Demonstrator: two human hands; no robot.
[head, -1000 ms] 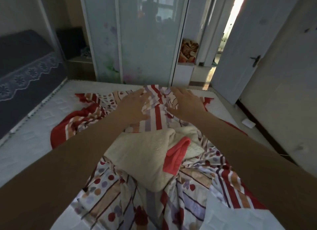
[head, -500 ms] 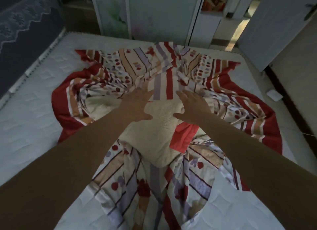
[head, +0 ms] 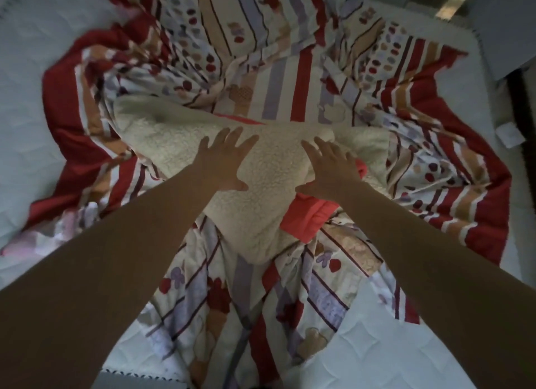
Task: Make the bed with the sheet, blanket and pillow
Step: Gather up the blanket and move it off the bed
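A crumpled sheet [head: 290, 84] with red borders, stripes and dots lies spread over the white quilted mattress [head: 377, 354]. On its middle sits a bunched cream fleece blanket [head: 261, 220] with a coral-red side showing at its right. My left hand [head: 223, 162] rests on the blanket with fingers spread and straight. My right hand [head: 330, 168] lies beside it, fingers spread, on the cream fleece next to the coral part. No pillow is in view.
Bare mattress shows to the left [head: 23, 98] and at the lower right. The bed's right edge [head: 487, 78] borders a dark floor strip with a small white object [head: 510, 133]. A door and bright gap show at the top right.
My view has tipped down and closer over the bed. Both hands drew back from the striped sheet onto the cream blanket, and the sheet now lies spread wider.
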